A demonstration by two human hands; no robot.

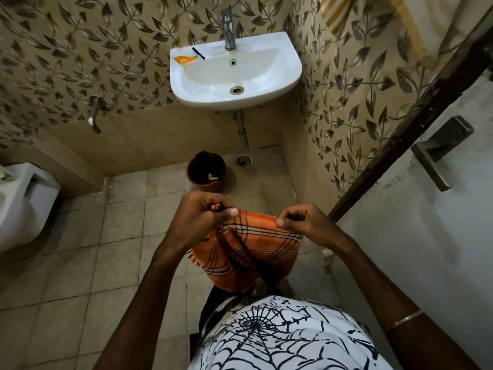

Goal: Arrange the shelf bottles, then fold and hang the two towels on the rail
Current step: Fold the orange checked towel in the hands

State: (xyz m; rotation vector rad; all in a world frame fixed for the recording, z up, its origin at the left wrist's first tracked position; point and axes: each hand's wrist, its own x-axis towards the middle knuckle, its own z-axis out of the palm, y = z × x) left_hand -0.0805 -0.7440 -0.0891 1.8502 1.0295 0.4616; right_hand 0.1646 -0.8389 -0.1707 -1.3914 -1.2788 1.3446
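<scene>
An orange checked towel [256, 244] with dark and pale stripes hangs in front of the person's waist, held up by its top edge and drooping in loose folds toward the white web-print shirt [280, 335]. The left hand [205, 212] has its fingers curled tight round one top corner, a bit of orange fringe showing inside the fist. The right hand [298, 217] pinches the other end of the top edge between thumb and bent fingers; a thin bangle [404, 319] sits on that forearm. Below the towel lies the tiled floor [80, 249]. Farther out, a brown bin [206, 170] stands on the floor near a floor drain [243, 160], under a white wall basin [237, 73]. A steel tap [229, 29] rises at the basin's back edge, and an orange sachet [185, 60] and a small dark strip [198, 53] lie at its back left corner. A wall spout [94, 117] juts from the leaf-patterned tiles to the left, and a door with a metal handle [440, 150] stands at the right.
</scene>
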